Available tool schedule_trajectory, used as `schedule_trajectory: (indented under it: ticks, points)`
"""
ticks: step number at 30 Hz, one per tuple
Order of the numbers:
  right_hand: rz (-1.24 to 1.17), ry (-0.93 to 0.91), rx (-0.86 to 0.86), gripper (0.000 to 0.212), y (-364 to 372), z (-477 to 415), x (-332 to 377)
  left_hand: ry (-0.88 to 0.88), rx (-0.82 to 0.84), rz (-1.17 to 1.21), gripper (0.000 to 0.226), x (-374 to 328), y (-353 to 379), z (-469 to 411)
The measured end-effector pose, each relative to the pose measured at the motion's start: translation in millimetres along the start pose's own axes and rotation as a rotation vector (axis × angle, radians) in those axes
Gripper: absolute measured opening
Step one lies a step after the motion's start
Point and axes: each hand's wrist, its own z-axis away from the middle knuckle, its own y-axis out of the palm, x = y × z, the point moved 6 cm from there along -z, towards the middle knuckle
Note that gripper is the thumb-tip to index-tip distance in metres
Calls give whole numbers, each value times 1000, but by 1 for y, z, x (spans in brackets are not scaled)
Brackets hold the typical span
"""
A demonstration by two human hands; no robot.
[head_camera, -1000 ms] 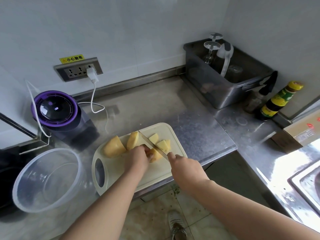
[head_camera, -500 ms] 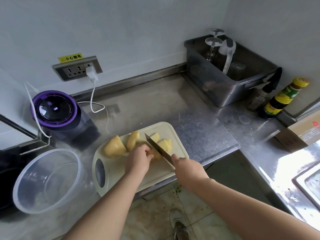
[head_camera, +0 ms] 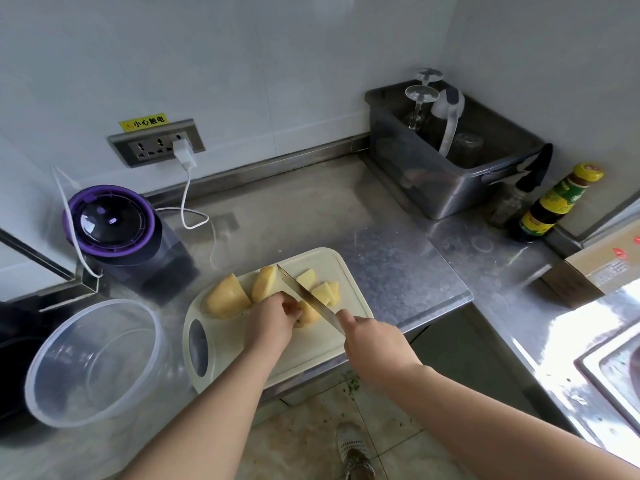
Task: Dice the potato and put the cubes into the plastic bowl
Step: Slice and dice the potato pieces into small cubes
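A cream cutting board (head_camera: pixel 242 348) lies at the counter's front edge. On it my left hand (head_camera: pixel 270 323) pins a peeled potato piece (head_camera: pixel 310 315). My right hand (head_camera: pixel 372 344) grips a knife (head_camera: pixel 308 297), its blade slanting across that piece. Two large yellow potato chunks (head_camera: pixel 227 299) lie to the left of the blade, and a few smaller cut pieces (head_camera: pixel 323 289) lie on its right. The clear plastic bowl (head_camera: pixel 93 362) stands to the left of the board with nothing visible in it.
A purple-lidded appliance (head_camera: pixel 114 223) stands behind the bowl, with a white charger cable (head_camera: pixel 188 202) running to a wall socket. A grey bin (head_camera: pixel 446 161) of glassware, a sauce bottle (head_camera: pixel 554 206) and a cardboard box (head_camera: pixel 602 265) sit at the right. A sink (head_camera: pixel 613 368) is at far right.
The knife rose off the potato piece half a second ago and is now back down across it. My left hand has stayed on the piece.
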Motion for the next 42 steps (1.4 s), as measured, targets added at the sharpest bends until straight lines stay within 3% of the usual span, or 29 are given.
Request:
schedule_trajectory:
  ticks: [9, 17, 23, 42]
  points:
    - [-4, -5, 61, 36, 3, -1, 5, 36, -47, -12, 4, -6, 1, 2]
    - [-47, 18, 102, 46, 15, -10, 0, 34, -70, -107, 6, -9, -3, 7]
    - [-118, 86, 26, 28, -2, -12, -14, 0, -44, -28, 3, -5, -4, 9]
    - [12, -14, 44, 45, -3, 1, 1, -7, -73, 66, 10, -11, -3, 17]
